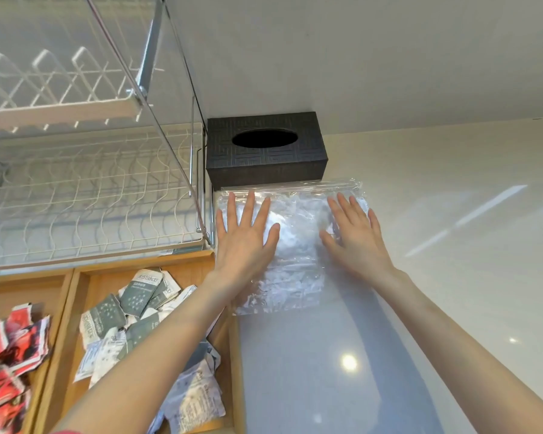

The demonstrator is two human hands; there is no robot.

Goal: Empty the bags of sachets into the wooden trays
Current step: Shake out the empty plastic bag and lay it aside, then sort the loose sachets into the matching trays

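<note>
Both hands lie flat, palms down, on a clear plastic bag (295, 242) on the white counter (420, 277). Our left hand (248, 236) has fingers spread wide, pressing the bag's left part; it grips nothing. Our right hand (355, 233) is likewise splayed flat on the bag's right part, nothing grasped. Bag looks empty & crinkled, zip strip at its far edge, just in front of a black tissue box (265, 148) w/ an oval opening, set against the wall.

Left of the bag we see a wooden tray (60, 355), its right edge beside the bag's near-left corner. One compartment holds grey-green & white sachets (138, 308) in a loose heap, partly under our left forearm. Next compartment to the left holds red sachets (7, 355), also piled. Beyond the tray stands a white wire dish rack (91, 198), 2 tiers, w/ a metal frame.
</note>
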